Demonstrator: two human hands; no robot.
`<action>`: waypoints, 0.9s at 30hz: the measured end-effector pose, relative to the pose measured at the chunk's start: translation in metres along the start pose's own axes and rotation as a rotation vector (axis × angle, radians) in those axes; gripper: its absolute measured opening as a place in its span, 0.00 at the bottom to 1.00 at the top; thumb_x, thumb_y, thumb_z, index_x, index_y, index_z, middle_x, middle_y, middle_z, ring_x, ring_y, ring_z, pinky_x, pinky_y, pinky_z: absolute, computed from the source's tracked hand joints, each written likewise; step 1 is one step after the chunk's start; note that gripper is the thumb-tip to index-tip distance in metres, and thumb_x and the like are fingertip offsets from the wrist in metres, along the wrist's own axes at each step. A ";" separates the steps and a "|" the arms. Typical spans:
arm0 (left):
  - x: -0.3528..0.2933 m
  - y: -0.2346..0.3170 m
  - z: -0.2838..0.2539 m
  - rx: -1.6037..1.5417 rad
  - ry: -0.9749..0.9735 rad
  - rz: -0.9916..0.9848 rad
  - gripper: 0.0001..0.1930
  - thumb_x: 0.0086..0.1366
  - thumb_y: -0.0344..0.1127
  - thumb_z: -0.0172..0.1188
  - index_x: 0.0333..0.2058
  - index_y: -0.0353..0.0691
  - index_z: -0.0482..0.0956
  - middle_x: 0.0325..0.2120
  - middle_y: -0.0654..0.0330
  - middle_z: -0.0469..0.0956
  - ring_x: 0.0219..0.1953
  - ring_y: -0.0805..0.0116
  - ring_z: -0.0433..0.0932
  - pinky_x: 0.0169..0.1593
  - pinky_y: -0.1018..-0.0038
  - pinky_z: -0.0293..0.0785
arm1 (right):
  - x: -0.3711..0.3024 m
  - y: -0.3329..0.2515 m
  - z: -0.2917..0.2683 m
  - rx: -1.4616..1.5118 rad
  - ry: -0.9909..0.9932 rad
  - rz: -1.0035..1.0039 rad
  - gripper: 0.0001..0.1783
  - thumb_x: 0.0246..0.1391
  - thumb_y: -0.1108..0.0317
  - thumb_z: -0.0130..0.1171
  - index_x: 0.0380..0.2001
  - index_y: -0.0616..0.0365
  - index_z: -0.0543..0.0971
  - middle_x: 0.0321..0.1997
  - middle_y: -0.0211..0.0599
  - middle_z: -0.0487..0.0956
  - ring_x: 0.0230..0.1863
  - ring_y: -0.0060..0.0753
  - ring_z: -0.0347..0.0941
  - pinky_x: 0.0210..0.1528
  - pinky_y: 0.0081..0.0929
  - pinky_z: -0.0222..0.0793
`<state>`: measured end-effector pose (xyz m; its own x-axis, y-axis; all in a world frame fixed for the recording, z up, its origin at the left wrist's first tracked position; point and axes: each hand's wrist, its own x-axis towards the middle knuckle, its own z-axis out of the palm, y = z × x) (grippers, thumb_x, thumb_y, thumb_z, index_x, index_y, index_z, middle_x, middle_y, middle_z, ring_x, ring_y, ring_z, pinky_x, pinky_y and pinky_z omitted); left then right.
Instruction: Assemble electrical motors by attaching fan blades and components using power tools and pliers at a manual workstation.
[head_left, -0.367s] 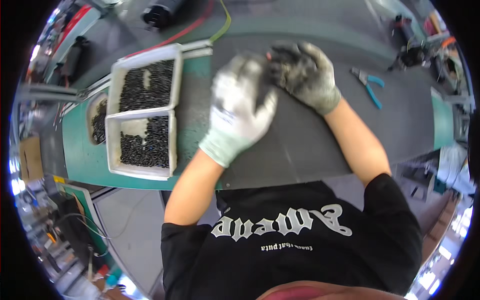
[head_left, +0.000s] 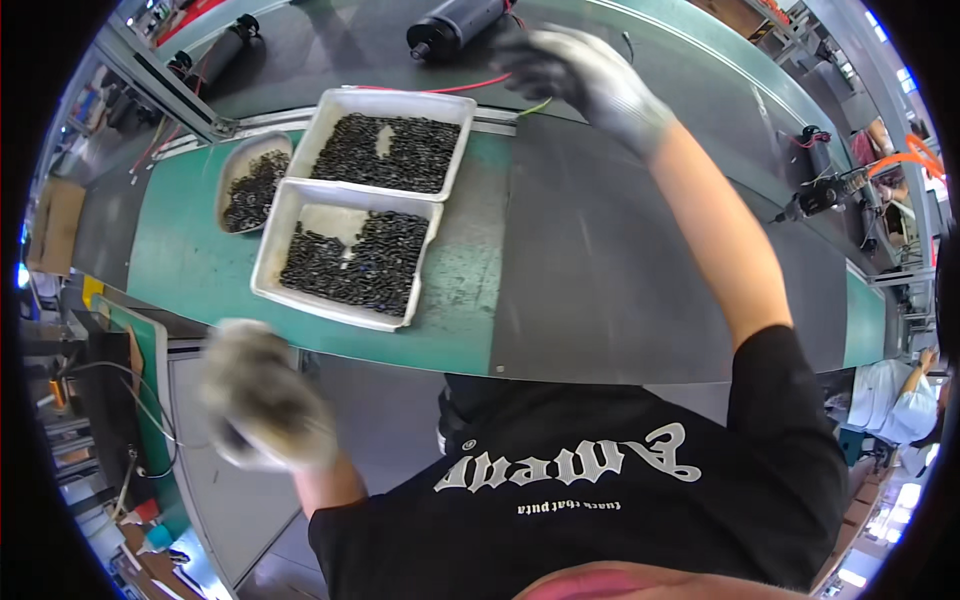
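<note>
My right hand [head_left: 590, 82], in a white glove with blackened fingers, reaches over the far part of the bench. Its fingers stretch leftward, slightly blurred, close to a black cylindrical motor [head_left: 455, 30] with red wire; I cannot see them touching it. My left hand [head_left: 262, 395], gloved too, hangs off the bench's front edge at the left, its fingers smeared by motion. Between the hands stand two white trays, the far tray [head_left: 468, 125] and the near tray [head_left: 262, 270], both filled with small black parts. Beside them sits a smaller tray [head_left: 222, 195] of dark parts.
The bench has a green surface [head_left: 180, 270] and a dark mat [head_left: 600, 290]. A metal post [head_left: 165, 85] rises at the far left, near another black motor [head_left: 228, 45]. A power screwdriver [head_left: 815, 200] with an orange coiled hose [head_left: 915, 155] lies at the right.
My hands, close together over the mat before, have parted: the left swung down off the bench, the right moved toward the far motor. The view shifted; the blue-handled pliers no longer show.
</note>
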<state>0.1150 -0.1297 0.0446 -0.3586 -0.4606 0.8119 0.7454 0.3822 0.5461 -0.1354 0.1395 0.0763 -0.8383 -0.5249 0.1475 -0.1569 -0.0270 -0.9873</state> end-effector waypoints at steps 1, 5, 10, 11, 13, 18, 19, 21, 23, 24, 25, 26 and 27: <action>0.028 -0.022 -0.028 0.325 -0.015 0.099 0.12 0.67 0.30 0.48 0.32 0.27 0.77 0.27 0.55 0.75 0.29 0.67 0.73 0.35 0.72 0.73 | 0.043 0.003 -0.015 -0.201 -0.115 0.064 0.30 0.60 0.54 0.55 0.60 0.60 0.67 0.53 0.42 0.76 0.50 0.30 0.72 0.53 0.30 0.67; 0.093 -0.130 -0.126 0.942 -0.050 -0.315 0.16 0.70 0.37 0.52 0.48 0.31 0.78 0.45 0.54 0.80 0.45 0.64 0.78 0.54 0.70 0.70 | 0.120 0.038 0.034 -0.824 -0.050 0.076 0.29 0.64 0.48 0.45 0.53 0.64 0.76 0.45 0.50 0.81 0.44 0.36 0.79 0.49 0.30 0.72; 0.091 -0.190 -0.179 0.934 -0.489 -0.447 0.21 0.68 0.35 0.53 0.58 0.37 0.70 0.57 0.48 0.71 0.59 0.55 0.69 0.63 0.65 0.61 | 0.152 0.071 0.056 -1.205 0.097 0.080 0.32 0.62 0.44 0.42 0.43 0.65 0.81 0.47 0.59 0.79 0.51 0.57 0.75 0.59 0.43 0.67; 0.087 -0.198 -0.181 0.839 -0.478 -0.597 0.21 0.67 0.37 0.54 0.57 0.39 0.71 0.58 0.50 0.70 0.60 0.53 0.68 0.64 0.64 0.61 | 0.153 0.071 0.060 -1.207 0.108 0.093 0.32 0.62 0.44 0.42 0.43 0.65 0.81 0.47 0.59 0.79 0.51 0.57 0.75 0.59 0.43 0.67; 0.078 -0.211 -0.188 1.155 -0.690 -0.366 0.21 0.68 0.39 0.54 0.59 0.43 0.70 0.58 0.50 0.69 0.60 0.52 0.66 0.64 0.63 0.60 | 0.158 0.071 0.067 -1.231 0.138 0.093 0.32 0.62 0.45 0.42 0.40 0.64 0.82 0.45 0.59 0.80 0.49 0.56 0.76 0.57 0.43 0.69; 0.086 -0.212 -0.182 1.149 -0.726 -0.320 0.20 0.68 0.40 0.54 0.57 0.42 0.70 0.56 0.51 0.70 0.59 0.50 0.66 0.63 0.61 0.60 | 0.179 0.084 0.072 -1.254 0.162 0.110 0.32 0.60 0.44 0.44 0.40 0.65 0.82 0.43 0.57 0.81 0.48 0.55 0.77 0.56 0.42 0.70; 0.086 -0.213 -0.182 1.150 -0.731 -0.317 0.20 0.68 0.40 0.54 0.57 0.42 0.70 0.56 0.51 0.70 0.59 0.50 0.66 0.63 0.61 0.60 | 0.187 0.095 0.071 -1.236 0.222 0.116 0.32 0.60 0.43 0.44 0.41 0.64 0.82 0.43 0.56 0.81 0.49 0.54 0.77 0.55 0.41 0.70; 0.086 -0.212 -0.185 1.152 -0.727 -0.288 0.20 0.68 0.40 0.54 0.56 0.41 0.71 0.56 0.50 0.70 0.59 0.49 0.66 0.63 0.61 0.61 | 0.203 0.102 0.075 -1.087 0.271 0.211 0.30 0.58 0.44 0.46 0.39 0.62 0.82 0.39 0.49 0.83 0.41 0.46 0.80 0.46 0.38 0.73; 0.085 -0.205 -0.188 1.157 -0.705 -0.317 0.20 0.67 0.40 0.54 0.56 0.41 0.72 0.55 0.50 0.71 0.58 0.49 0.67 0.63 0.61 0.61 | 0.212 0.104 0.089 -0.767 0.279 0.359 0.26 0.58 0.46 0.48 0.36 0.61 0.81 0.35 0.44 0.82 0.36 0.42 0.78 0.40 0.37 0.72; 0.083 -0.203 -0.191 1.164 -0.701 -0.335 0.20 0.66 0.40 0.54 0.55 0.41 0.72 0.55 0.50 0.71 0.58 0.49 0.67 0.62 0.60 0.61 | 0.215 0.103 0.097 -0.453 0.281 0.508 0.24 0.57 0.48 0.50 0.33 0.59 0.80 0.31 0.39 0.81 0.31 0.39 0.77 0.35 0.35 0.71; 0.084 -0.201 -0.186 1.154 -0.692 -0.348 0.20 0.66 0.39 0.55 0.55 0.41 0.72 0.55 0.51 0.72 0.59 0.50 0.67 0.63 0.61 0.61 | 0.225 0.117 0.087 -0.291 0.266 0.471 0.18 0.56 0.51 0.52 0.30 0.56 0.78 0.28 0.32 0.78 0.25 0.36 0.73 0.28 0.32 0.67; 0.087 -0.205 -0.182 1.146 -0.695 -0.333 0.20 0.66 0.39 0.55 0.55 0.42 0.72 0.56 0.51 0.71 0.59 0.50 0.67 0.63 0.61 0.61 | 0.237 0.132 0.071 -0.440 0.349 0.352 0.19 0.56 0.51 0.52 0.33 0.56 0.78 0.30 0.33 0.79 0.27 0.36 0.74 0.30 0.33 0.68; 0.088 -0.210 -0.178 1.137 -0.700 -0.317 0.20 0.66 0.39 0.55 0.55 0.42 0.73 0.56 0.52 0.71 0.59 0.51 0.66 0.63 0.62 0.61 | 0.244 0.146 0.052 -0.587 0.434 0.229 0.19 0.56 0.51 0.51 0.36 0.55 0.79 0.32 0.34 0.79 0.30 0.37 0.75 0.33 0.33 0.70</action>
<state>0.0265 -0.3933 -0.0353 -0.8845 -0.2835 0.3705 -0.1663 0.9336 0.3173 -0.3356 -0.0367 -0.0351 -0.9943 -0.0783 0.0725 -0.1041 0.5621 -0.8205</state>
